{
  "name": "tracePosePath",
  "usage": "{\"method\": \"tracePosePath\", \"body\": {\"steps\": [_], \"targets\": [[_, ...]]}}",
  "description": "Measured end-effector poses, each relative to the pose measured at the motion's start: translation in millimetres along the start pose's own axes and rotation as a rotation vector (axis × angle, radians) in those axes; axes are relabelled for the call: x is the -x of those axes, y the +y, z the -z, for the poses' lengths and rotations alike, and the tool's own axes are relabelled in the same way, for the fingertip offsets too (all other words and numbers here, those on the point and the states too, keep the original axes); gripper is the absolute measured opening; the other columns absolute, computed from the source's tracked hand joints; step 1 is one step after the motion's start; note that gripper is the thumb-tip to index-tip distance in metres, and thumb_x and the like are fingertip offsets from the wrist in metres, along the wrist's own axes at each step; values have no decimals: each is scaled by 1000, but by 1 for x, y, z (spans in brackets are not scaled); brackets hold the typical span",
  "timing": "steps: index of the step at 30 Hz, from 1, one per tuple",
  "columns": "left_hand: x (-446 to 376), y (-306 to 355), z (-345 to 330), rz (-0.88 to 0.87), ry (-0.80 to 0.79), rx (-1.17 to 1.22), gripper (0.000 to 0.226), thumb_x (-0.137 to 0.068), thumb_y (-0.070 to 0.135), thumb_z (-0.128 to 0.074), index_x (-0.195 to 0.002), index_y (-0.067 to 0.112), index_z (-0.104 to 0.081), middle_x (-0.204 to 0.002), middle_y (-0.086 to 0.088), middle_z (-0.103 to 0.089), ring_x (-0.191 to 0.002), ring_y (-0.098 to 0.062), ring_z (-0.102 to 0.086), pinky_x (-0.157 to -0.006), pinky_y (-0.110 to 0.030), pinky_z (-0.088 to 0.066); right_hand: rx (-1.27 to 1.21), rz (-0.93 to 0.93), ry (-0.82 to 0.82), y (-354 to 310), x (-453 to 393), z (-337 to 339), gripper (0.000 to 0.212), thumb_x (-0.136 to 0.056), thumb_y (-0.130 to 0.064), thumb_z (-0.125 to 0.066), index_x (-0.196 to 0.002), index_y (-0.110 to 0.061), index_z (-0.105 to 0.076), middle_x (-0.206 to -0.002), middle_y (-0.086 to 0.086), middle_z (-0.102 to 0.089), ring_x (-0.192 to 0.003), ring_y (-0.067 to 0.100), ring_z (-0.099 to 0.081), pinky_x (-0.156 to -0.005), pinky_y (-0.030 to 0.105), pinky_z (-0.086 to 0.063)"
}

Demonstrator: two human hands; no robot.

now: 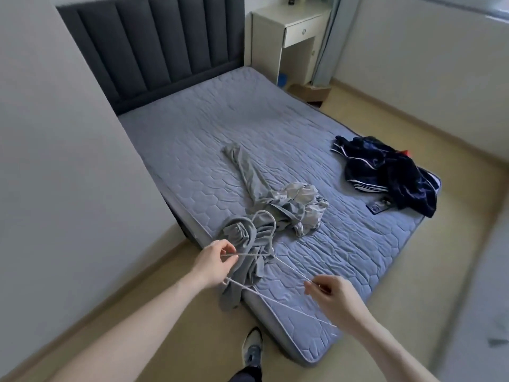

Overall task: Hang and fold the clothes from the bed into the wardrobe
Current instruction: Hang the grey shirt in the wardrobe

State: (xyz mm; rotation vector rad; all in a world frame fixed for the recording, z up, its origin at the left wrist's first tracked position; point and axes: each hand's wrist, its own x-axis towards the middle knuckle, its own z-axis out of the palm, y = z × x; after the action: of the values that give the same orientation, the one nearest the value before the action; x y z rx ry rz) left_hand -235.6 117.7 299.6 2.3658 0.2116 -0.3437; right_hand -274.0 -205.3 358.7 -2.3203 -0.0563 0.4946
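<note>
Both hands pinch a thin white hanger: left hand on one end, right hand on the other. Grey trousers drape through it on the bed; threading seemingly comes next. Navy clothes wait, wardrobe unseen.

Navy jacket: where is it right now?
In the head view, the navy jacket lies crumpled at the bed's right edge, apart from the grey clothes.
</note>
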Motion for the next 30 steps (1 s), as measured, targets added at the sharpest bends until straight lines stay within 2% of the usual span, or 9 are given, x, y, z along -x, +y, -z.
{"method": "tracePosePath", "body": {"steps": [3,6,12,16,19,22,25,27,30], "targets": [[-81,0,-29,125,-51,-57,16,-93,30,-69,-107,26,-65,-113,3,-61,-104,-21,-64,-92,-32,-51,-38,-98,46,29,-51,16,36,-100,-38,-63,-69,-21,-68,-50,-6,-44,-47,7,-34,-50,28,-26],[-134,-17,-60,299,-218,-216,33,-95,30,-62,-127,26,-56,-137,-3,-49,-118,-26,-60,-100,-34,-48,-46,-209,109,60,-86,24,37,-99,-38,-63,-66,-23,-66,-54,-1,-50,-50,7,-39,-54,32,-32],[-231,-47,-138,351,-406,-277,43,-91,28,-57,-133,32,-56,-148,-3,-37,-125,-30,-56,-106,-36,-45,-76,-373,164,130,-181,19,37,-98,-37,-63,-70,-12,-68,-56,6,-50,-54,15,-50,-56,34,-37],[-283,-83,-192,439,-406,-223,48,-94,26,-54,-141,36,-54,-165,-4,-17,-145,-33,-34,-120,-40,-31,-103,-454,160,165,-228,-4,42,-97,-38,-60,-81,0,-64,-56,-4,-40,-54,12,-38,-53,35,-42],[-322,-114,-229,469,-432,-238,49,-97,26,-53,-145,39,-53,-170,-10,-1,-154,-38,-14,-125,-44,-16,-115,-492,176,189,-252,-28,41,-95,-43,-58,-77,-7,-68,-53,-6,-42,-51,9,-36,-56,33,-34],[-352,-138,-256,513,-485,-203,47,-99,27,-54,-146,36,-54,-170,-13,-9,-156,-37,-12,-126,-42,-13,-165,-528,186,207,-263,-51,31,-96,-36,-63,-72,-17,-72,-54,-4,-46,-52,7,-39,-59,30,-37],[-362,-146,-268,587,-426,-21,45,-99,25,-56,-144,20,-58,-159,-8,-43,-144,-32,-41,-118,-34,-33,-174,-548,180,218,-269,-63,29,-95,-33,-67,-69,-21,-73,-51,-5,-42,-50,7,-37,-60,30,-37],[-352,-144,-264,616,-339,149,28,-100,22,-59,-123,17,-73,-137,-5,-64,-128,-28,-57,-105,-27,-43,-182,-559,178,220,-266,-67,27,-95,-31,-69,-70,-22,-76,-49,-6,-41,-49,7,-38,-61,31,-37],[-313,-127,-240,622,-46,468,8,-93,19,-74,-89,23,-80,-95,11,-78,-103,-20,-70,-74,-12,-49,-210,-589,187,212,-254,-68,27,-93,-23,-72,-67,-20,-75,-47,-5,-39,-52,14,-40,-60,33,-34]]}}
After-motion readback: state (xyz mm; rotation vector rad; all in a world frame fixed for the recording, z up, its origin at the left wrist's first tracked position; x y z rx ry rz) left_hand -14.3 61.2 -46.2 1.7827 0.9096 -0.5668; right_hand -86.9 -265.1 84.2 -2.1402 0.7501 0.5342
